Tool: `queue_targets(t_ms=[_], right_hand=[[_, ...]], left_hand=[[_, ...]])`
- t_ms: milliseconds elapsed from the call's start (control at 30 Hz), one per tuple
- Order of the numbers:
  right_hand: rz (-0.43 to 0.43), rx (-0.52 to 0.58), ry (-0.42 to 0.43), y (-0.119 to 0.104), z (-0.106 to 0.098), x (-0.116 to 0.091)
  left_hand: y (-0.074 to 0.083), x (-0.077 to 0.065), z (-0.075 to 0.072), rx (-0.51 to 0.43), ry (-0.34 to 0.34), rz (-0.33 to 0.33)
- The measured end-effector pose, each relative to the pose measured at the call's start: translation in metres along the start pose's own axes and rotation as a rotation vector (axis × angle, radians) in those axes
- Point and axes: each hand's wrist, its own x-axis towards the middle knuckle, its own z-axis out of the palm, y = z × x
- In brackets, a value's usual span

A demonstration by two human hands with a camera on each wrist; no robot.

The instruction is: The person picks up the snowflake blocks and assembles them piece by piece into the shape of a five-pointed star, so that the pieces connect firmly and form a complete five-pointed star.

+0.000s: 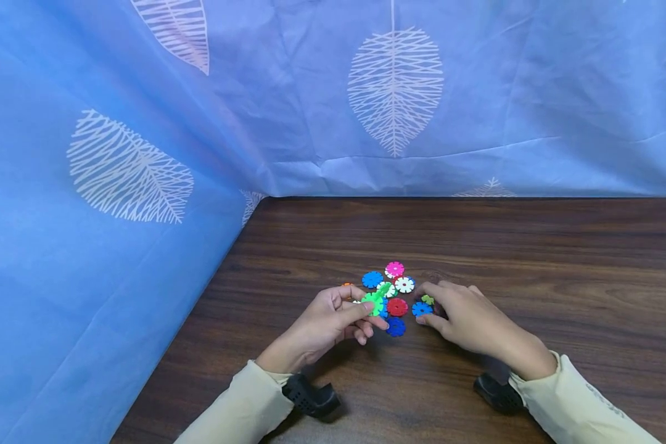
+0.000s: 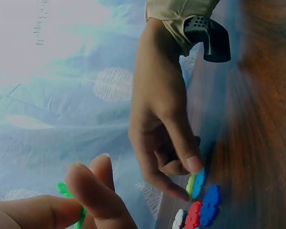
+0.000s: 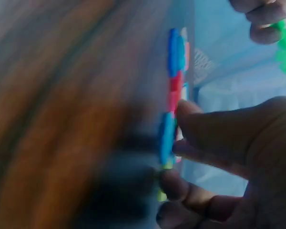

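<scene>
Just below the centre of the head view, bright green notched plastic pieces [image 1: 374, 299], seemingly joined, are held up by the left hand [image 1: 330, 322], pinched between thumb and fingers. Over to the right, a blue notched plastic disc [image 1: 425, 310], lying on a dark brown wood-grained table [image 1: 588, 277], is framed by the right hand [image 1: 472, 317], thumb and fingers parted; no closed grip is shown! Beside it a yellow-green plastic piece [image 1: 428, 300] is glimpsed, while a red plastic disc [image 1: 397, 307] and a dark blue plastic disc [image 1: 396, 327] are spotted between the hands. Light, stiff parts are to be expected: thin plastic, perhaps slick, hardly fragile, and best taken by opposite points on the rim. And now to that table: it is judged hard and smooth, so flat discs could prove awkward to be picked up. Across the top and down the left of the frame, the space is closed off by blue cloth [image 1: 533, 92] printed with white leaf shapes [image 1: 395, 89].
</scene>
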Motion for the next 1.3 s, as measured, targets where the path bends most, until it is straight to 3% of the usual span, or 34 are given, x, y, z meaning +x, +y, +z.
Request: queue_targets(t_ms=[133,400,800,933,1167,1300], right_hand=[[-0.005,0.026,-0.011,0.005,0.004,-0.001],[0.023,0.210,-0.051,0.006,0.005,-0.001],[-0.034,0.253,-0.041,0.003,0.007,0.000],[-0.080,0.306,0.037,-0.001,0.006,0.001],[-0.235,0.266,0.315,-0.020,-0.001,0.004],[-0.293,0.306,0.360,-0.028,-0.003,0.004]], left_hand=[[-0.002,0.000,0.001,0.006,-0.018,-0.009],[-0.001,0.000,0.001,0.016,-0.032,-0.007],[-0.002,0.001,0.000,0.017,-0.023,-0.005],[-0.001,0.000,0.001,0.012,-0.016,-0.007],[-0.003,0.001,0.000,0.032,0.030,-0.006],[-0.006,0.002,-0.001,0.046,0.036,0.010]])
